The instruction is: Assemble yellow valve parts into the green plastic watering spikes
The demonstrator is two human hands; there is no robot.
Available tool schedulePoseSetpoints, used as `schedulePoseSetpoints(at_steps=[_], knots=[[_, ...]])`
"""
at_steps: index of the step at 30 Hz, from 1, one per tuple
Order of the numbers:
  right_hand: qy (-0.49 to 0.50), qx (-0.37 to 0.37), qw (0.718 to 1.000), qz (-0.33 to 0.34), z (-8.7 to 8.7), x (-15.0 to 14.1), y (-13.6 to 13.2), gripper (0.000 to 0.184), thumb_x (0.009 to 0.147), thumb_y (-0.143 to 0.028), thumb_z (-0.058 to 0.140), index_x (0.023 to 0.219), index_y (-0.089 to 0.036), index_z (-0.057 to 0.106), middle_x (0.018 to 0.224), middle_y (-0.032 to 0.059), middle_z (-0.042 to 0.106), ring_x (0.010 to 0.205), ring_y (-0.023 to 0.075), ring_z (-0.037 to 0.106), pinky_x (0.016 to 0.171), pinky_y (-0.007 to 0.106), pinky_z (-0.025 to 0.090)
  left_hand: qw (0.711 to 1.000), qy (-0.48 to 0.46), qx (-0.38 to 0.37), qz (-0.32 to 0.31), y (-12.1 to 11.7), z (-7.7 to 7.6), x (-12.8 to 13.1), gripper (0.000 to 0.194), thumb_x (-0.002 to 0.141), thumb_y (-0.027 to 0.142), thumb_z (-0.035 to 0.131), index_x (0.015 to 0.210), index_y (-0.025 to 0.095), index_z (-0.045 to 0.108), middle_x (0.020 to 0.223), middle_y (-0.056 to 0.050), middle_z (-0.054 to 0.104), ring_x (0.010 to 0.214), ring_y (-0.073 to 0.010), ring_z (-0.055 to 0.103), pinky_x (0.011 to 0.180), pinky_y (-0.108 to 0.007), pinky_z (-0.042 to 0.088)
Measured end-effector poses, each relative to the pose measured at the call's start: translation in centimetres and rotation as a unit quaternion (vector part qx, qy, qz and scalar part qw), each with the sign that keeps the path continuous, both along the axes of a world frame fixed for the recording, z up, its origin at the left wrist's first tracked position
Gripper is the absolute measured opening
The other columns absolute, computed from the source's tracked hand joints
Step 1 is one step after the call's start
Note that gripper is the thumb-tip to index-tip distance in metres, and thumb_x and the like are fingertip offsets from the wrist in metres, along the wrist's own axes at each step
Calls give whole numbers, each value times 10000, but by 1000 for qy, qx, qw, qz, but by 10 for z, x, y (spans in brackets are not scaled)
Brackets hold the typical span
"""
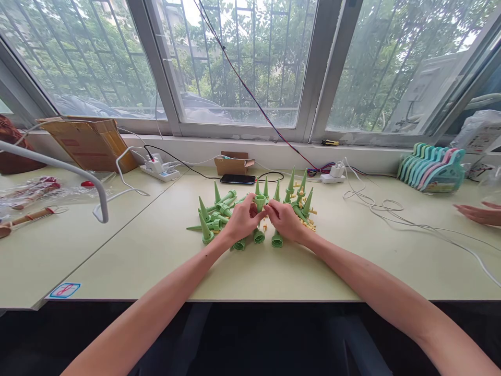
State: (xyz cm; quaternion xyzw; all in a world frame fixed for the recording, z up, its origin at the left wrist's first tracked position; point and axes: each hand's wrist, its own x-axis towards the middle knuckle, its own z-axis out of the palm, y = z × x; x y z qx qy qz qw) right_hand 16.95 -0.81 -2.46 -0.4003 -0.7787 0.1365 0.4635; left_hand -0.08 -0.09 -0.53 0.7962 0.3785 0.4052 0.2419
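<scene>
My left hand [245, 218] is closed around a green plant watering spike [260, 200], its wide open end facing up. Close against it, my right hand [286, 220] has its fingertips pinched together at the spike's side; whatever is between them is hidden. More green watering spikes [206, 230] stand or lie to the left. On the right, several upright spikes [290, 187] are grouped with small yellow plastic pieces [309, 224] around them. A spike with its threaded open end [277, 240] towards me lies just below my right hand.
Behind the spikes are a black phone [238, 179] and a small cardboard box [234, 164]. Power strips [332, 177] and loose white cables [385, 209] lie towards the back and right. Colourful hangers [432, 169] stand at right, near another person's hand [479, 213].
</scene>
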Motion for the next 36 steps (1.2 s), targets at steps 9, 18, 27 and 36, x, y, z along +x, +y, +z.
schedulePoseSetpoints(at_steps=[9,18,27,36], knots=[[4,-2,1000,-1,-1,0,1,362,973,-384,396,667,-212,311,564,-47,399,511,96,324,513,245,258,1000,-3,5,-6,1,-1,0,405,836,437,618,1104,181,455,602,51,558,522,-128,511,520,-244,387],[1,0,1000,-1,-1,0,1,351,974,-368,387,669,-214,308,567,-45,398,515,98,324,516,247,262,1000,0,7,2,0,0,0,378,833,438,619,1067,183,466,584,58,540,522,-124,498,521,-244,371],[0,0,1000,-2,-1,0,1,349,973,-364,387,667,-213,312,565,-45,398,511,97,319,514,248,264,1000,-3,8,1,0,-1,0,368,830,421,627,1065,189,465,583,60,535,522,-125,497,519,-246,372],[3,-3,1000,-1,0,0,0,348,970,-360,396,665,-214,313,561,-47,402,510,97,326,518,245,264,1000,-3,7,0,1,-1,0,373,832,415,627,1072,187,455,593,58,543,529,-125,505,525,-242,380]])
